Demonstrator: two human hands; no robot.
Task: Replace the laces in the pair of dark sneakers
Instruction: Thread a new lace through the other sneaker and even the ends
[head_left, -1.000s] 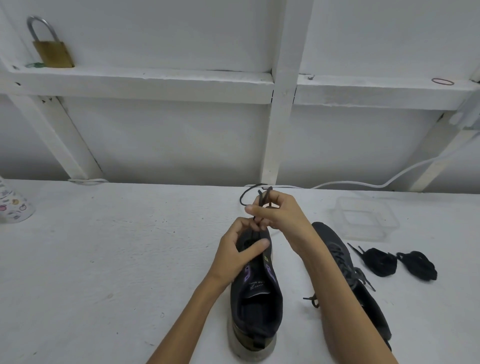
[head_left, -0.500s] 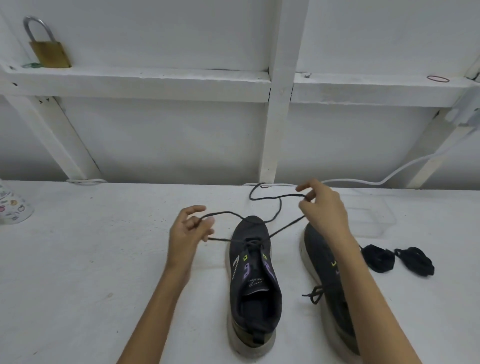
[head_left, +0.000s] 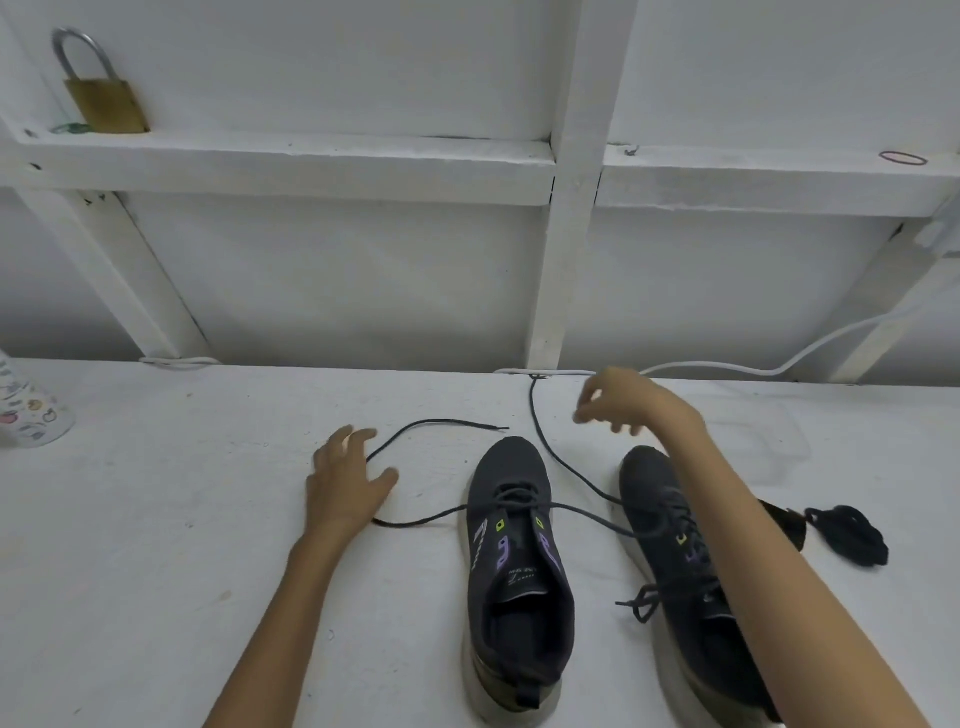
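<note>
Two dark sneakers stand on the white table, toes away from me. The left sneaker (head_left: 519, 571) has a dark lace (head_left: 540, 447) threaded only through its lowest eyelets; both ends lie loose on the table to either side. The right sneaker (head_left: 675, 561) is laced, and my right forearm crosses over it. My left hand (head_left: 348, 483) rests flat on the table beside the lace's left end, fingers apart. Above the lace's right end hovers my right hand (head_left: 628, 402), fingers spread, holding nothing. A bundled black lace (head_left: 847, 532) lies right of the sneakers, with another partly hidden behind my arm.
A clear plastic container (head_left: 763, 431) sits behind my right arm. A white cable (head_left: 779, 364) runs along the table's back edge. A stickered bottle (head_left: 28, 405) stands at the far left. On the ledge above are a brass padlock (head_left: 101, 93) and a rubber band (head_left: 903, 158).
Both hands pulled the lace ends out sideways from the left sneaker, then let go. The lace now lies on the table and both hands are open.
</note>
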